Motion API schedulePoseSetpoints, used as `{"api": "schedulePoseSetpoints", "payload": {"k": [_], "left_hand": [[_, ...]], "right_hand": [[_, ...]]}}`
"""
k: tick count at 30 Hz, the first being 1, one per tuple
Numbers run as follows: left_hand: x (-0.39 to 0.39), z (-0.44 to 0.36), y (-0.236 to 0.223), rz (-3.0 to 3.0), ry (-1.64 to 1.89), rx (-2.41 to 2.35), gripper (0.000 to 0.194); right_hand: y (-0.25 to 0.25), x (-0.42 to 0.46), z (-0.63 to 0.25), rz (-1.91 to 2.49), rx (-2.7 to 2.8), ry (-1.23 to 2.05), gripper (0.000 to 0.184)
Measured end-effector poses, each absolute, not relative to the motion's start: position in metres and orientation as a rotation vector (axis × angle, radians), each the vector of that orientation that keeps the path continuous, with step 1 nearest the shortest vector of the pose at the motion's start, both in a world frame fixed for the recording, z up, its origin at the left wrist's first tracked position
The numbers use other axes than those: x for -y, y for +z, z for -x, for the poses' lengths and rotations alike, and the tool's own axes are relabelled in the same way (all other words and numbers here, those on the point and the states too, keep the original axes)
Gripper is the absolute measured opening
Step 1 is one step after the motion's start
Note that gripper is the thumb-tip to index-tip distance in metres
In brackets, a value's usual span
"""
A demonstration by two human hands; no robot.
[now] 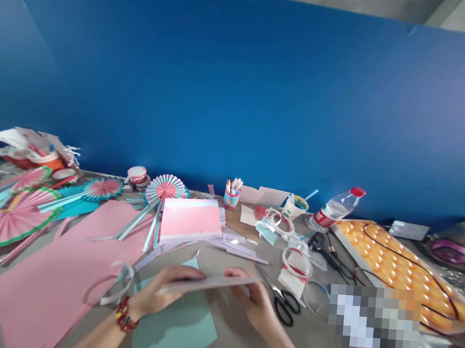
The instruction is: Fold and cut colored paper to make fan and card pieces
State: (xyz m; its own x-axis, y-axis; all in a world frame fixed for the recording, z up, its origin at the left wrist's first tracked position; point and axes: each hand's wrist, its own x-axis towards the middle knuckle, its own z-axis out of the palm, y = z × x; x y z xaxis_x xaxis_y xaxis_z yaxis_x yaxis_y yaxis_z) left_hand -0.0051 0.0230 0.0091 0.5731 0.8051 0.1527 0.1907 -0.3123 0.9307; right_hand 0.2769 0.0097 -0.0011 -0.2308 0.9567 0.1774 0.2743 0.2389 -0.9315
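Between my two hands is a thin, pale sheet of paper [211, 283], seen almost edge-on and slightly blurred. My left hand [167, 286], with a red beaded bracelet at the wrist, grips its left end. Fingers and thumb of my right hand [251, 298] close on its right end. Below the hands a light green sheet [178, 328] lies on the grey table. Black-handled scissors [286, 306] rest just right of my right hand. A white tape roll [121, 288] stands near my left wrist, by a stack of large pink paper [68, 268].
Folded paper fans [166, 189] lie at the left and back. A pink-and-white sheet [192, 219] lies behind my hands. A pen cup [231, 196], a plastic bottle [336, 209], a black glue gun [325, 251] and a tray of orange rounded items [406, 268] extend rightward.
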Motion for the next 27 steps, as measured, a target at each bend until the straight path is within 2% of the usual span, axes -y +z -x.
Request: {"api": "schedulePoseSetpoints", "payload": {"k": [6,8,11,14,20,23,27], "left_hand": [[-0.018,-0.001,0.006,-1.427,0.853,-1.004,0.028],[-0.015,-0.004,0.013,-1.215,0.892,-1.029,0.029],[-0.012,-0.009,0.027,-1.054,0.815,-0.859,0.043],[-0.011,-0.01,0.037,-0.987,0.736,-0.698,0.054],[-0.012,-0.008,0.035,-1.023,0.684,-0.728,0.04],[-0.013,-0.011,0.03,-1.018,0.664,-0.765,0.038],[-0.013,-0.012,0.026,-1.018,0.642,-0.758,0.039]], "right_hand": [[0.005,-0.011,-0.278,1.187,1.685,1.025,0.018],[0.012,-0.01,-0.276,1.205,1.59,1.141,0.024],[0.022,-0.008,-0.277,1.183,1.245,1.401,0.032],[0.028,-0.011,-0.294,1.19,0.806,1.408,0.035],[0.032,-0.029,-0.345,1.231,0.206,1.464,0.024],[0.032,-0.043,-0.356,1.26,0.16,1.502,0.018],[0.029,-0.07,-0.366,1.269,0.213,1.415,0.022]]}}
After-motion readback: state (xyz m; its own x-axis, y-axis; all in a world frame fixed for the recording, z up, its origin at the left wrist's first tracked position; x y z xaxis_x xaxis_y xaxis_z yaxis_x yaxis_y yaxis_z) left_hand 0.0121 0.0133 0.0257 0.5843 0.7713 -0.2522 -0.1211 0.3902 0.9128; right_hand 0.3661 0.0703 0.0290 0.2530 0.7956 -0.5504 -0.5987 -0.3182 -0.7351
